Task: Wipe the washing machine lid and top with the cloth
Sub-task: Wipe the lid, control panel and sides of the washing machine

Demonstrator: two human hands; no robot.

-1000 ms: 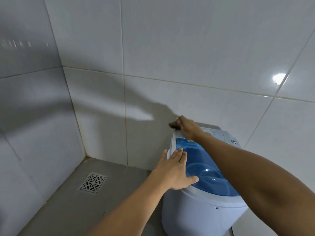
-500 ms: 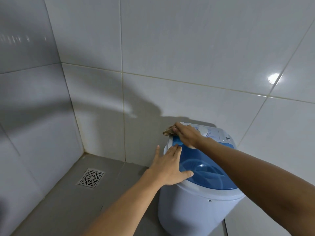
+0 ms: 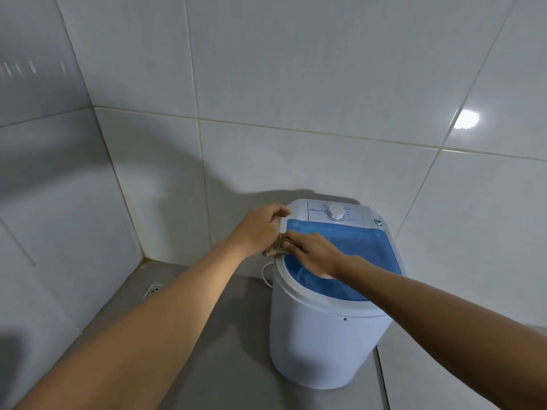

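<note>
A small round white washing machine (image 3: 322,344) stands on the grey floor against the tiled wall. Its lid (image 3: 361,253) is translucent blue, and behind it sits a white control panel with a dial (image 3: 335,213). My right hand (image 3: 313,254) lies flat on the lid's left part and presses a small brownish cloth (image 3: 273,250) against the left rim; only a corner of the cloth shows. My left hand (image 3: 257,229) rests on the machine's back left corner, fingers curled over the edge, next to the cloth.
White tiled walls meet in a corner at the left (image 3: 118,184). A floor drain (image 3: 154,290) sits by the left wall, partly hidden by my left forearm. A white cord (image 3: 266,275) loops down the machine's left side.
My right hand has slid the cloth from the back left corner forward along the left rim. My left hand has moved from the lid's front left up to the back left corner.
</note>
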